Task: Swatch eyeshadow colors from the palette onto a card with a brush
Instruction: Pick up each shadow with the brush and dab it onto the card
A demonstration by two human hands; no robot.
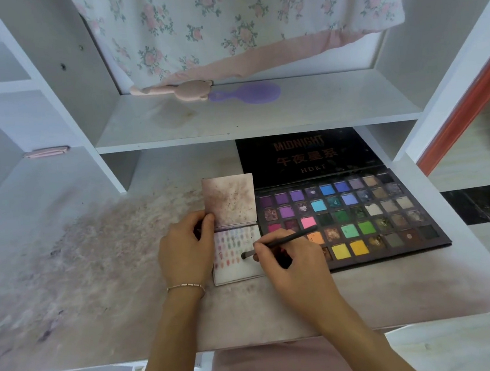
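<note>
Card (236, 264): white rectangle, rows of small powdery swatches.
Brush (277, 244): slim black handle, soft tip touching card.
Right hand (291, 266): grip pinched round brush.
Left hand (185, 252): grip pinching card's speckled flap (229, 200).

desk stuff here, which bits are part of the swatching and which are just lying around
In use: brush in the right hand; card steadied by the left hand; open eyeshadow palette.

Lying about: purple hairbrush, pink hairbrush, floral cloth, small pink item on the left shelf.
</note>
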